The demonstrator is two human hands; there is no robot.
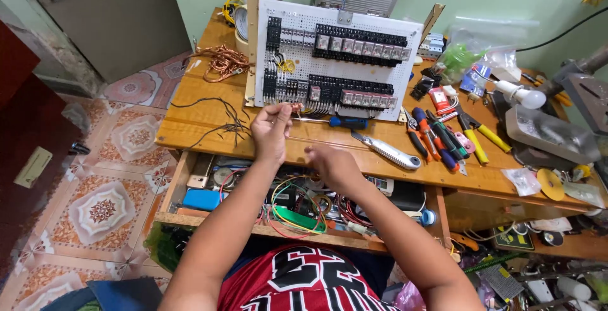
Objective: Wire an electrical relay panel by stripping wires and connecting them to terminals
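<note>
A: Left hand point(271, 130) up at the bottom edge of the white perforated panel point(335, 57), fingers pinched on a thin copper wire end point(295, 104) right by the lower row of relays point(354, 95).

B: Right hand?

A: Right hand point(332, 165) lower, over the open drawer point(190, 178), fingers curled in. Blurred; can't tell if it grips anything.

B: Where does the panel stand?

A: Upright on the wooden surface point(190, 127), leaning back, wooden strips at its sides. Blue-handled screwdriver point(342, 122) lies just in front of it, utility knife point(386, 152) beside that, pliers and cutters point(443, 140) further right.

B: Risks?

A: My read: the bare wire end is close to neighbouring terminals, so a slip could bridge two, or land in the wrong slot. The pinch is on the very tip, so it could bend or drop out. A push might also tip the panel, since it only leans.

B: Anything else nearby?

A: Loose black wires point(221, 118) and a copper tangle point(221, 61) on the left of the surface; a sleeve or wrist could drag them. Drawer is full of coloured wire loops point(291, 209) under the right hand, which could snag.
</note>
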